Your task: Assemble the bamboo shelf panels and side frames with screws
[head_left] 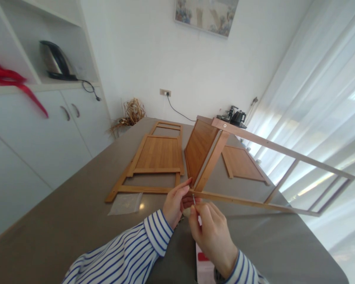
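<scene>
A ladder-like wooden frame [245, 199] stands on its edge, and a wooden panel [199, 144] meets it at the left end. My left hand [174, 203] is closed around the lower corner where they meet, its fingers partly hidden behind the wood. In the fingers of my right hand [211, 225] is a thin metal rod [194, 199], like a hex key. Its tip touches or nearly touches the lower rail; the handle end is hidden. A round metal fastener [224, 126] shows in the frame's upper corner.
Flat on the grey table [85, 189] lie another panelled frame [158, 154] and a separate panel [244, 163]. A clear plastic bag [126, 204] is left of my hands. A pink-and-red paper [204, 262] lies beneath my right wrist. Black kettle equipment [238, 117] stands at the back.
</scene>
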`<state>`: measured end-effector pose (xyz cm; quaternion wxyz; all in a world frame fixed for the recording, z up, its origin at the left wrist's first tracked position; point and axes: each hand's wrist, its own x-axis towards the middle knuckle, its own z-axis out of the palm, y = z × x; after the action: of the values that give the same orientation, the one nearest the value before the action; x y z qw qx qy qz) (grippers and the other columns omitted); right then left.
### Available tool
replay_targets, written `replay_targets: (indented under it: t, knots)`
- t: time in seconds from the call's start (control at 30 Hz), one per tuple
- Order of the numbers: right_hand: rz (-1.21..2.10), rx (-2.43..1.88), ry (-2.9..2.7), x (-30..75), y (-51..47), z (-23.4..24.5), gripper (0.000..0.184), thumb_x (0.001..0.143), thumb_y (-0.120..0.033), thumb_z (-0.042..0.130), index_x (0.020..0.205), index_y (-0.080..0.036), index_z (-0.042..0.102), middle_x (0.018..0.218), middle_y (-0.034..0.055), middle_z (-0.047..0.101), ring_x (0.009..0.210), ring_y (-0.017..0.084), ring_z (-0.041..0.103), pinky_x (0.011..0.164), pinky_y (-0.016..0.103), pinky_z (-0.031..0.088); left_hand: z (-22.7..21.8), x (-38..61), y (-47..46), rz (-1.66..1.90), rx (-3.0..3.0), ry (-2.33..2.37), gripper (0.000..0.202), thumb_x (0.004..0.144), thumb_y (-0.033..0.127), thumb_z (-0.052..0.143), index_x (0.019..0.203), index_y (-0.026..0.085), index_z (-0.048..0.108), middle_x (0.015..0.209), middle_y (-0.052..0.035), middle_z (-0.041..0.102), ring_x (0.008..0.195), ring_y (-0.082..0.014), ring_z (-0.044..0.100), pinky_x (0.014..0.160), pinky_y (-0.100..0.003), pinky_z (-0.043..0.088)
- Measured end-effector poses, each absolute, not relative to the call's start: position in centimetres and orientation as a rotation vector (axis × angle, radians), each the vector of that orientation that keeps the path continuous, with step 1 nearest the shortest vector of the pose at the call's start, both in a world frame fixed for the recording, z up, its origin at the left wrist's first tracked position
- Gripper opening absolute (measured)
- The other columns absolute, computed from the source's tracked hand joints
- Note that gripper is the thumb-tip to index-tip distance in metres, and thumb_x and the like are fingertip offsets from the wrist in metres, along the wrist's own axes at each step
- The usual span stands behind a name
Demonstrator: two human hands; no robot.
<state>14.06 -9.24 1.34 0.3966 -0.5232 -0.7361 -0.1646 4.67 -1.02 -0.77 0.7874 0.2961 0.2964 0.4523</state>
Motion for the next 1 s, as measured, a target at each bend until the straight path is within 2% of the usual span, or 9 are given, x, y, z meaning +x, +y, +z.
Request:
replay_targets:
  t: [0.2, 0.33, 0.67, 0.87, 1.0]
  knots:
    - [-0.739, -1.421, -2.012, 14.5, -9.2, 2.1, 0.019, 0.089, -0.020, 0.048, 0.070, -0.021, 0.046, 0.060, 0.0015, 0.052, 0.058, 0.016, 0.050, 0.054, 0.028, 0.036, -0.9, 4.7, -1.0, 0.980, 0.645, 0.642, 0.052, 0.081, 0.023, 0.056, 0.130, 0.010, 0.049, 0.074, -0.0091, 0.073, 0.064, -0.0185, 0.069, 0.059, -0.025, 0.052]
    - [-0.841, -1.524, -2.026, 14.5, -9.5, 2.7, 0.023, 0.088, -0.021, 0.048, 0.065, -0.021, 0.045, 0.056, 0.0009, 0.051, 0.056, 0.016, 0.048, 0.052, 0.030, 0.031, -0.8, 4.8, -1.0, 0.969, 0.647, 0.648, 0.051, 0.083, 0.023, 0.053, 0.132, 0.010, 0.047, 0.076, -0.0095, 0.073, 0.065, -0.0186, 0.070, 0.058, -0.025, 0.052]
    - [-0.777, -1.553, -1.996, 14.3, -9.2, 1.8, 0.027, 0.091, -0.019, 0.039, 0.065, -0.021, 0.044, 0.052, 0.0004, 0.052, 0.050, 0.015, 0.048, 0.050, 0.030, 0.026, -0.3, 4.8, -1.0, 0.956, 0.644, 0.674, 0.053, 0.084, 0.021, 0.048, 0.135, 0.007, 0.041, 0.073, -0.0105, 0.073, 0.063, -0.0189, 0.070, 0.057, -0.024, 0.052]
    - [-0.558, -1.663, -1.841, 13.6, -9.3, 0.7, 0.032, 0.095, -0.021, 0.031, 0.067, -0.020, 0.046, 0.053, -0.0009, 0.054, 0.045, 0.013, 0.049, 0.048, 0.027, 0.025, -0.4, 4.9, -1.0, 0.958, 0.642, 0.674, 0.051, 0.085, 0.019, 0.046, 0.134, 0.007, 0.042, 0.071, -0.0101, 0.072, 0.063, -0.0180, 0.070, 0.057, -0.023, 0.051]
    - [-0.518, -1.686, -1.828, 13.5, -9.4, 0.8, 0.032, 0.095, -0.021, 0.031, 0.067, -0.020, 0.046, 0.054, -0.0008, 0.055, 0.046, 0.013, 0.050, 0.048, 0.026, 0.024, -0.6, 4.9, -0.8, 0.954, 0.643, 0.673, 0.050, 0.086, 0.020, 0.046, 0.134, 0.009, 0.043, 0.073, -0.0105, 0.073, 0.064, -0.0179, 0.070, 0.057, -0.023, 0.051]
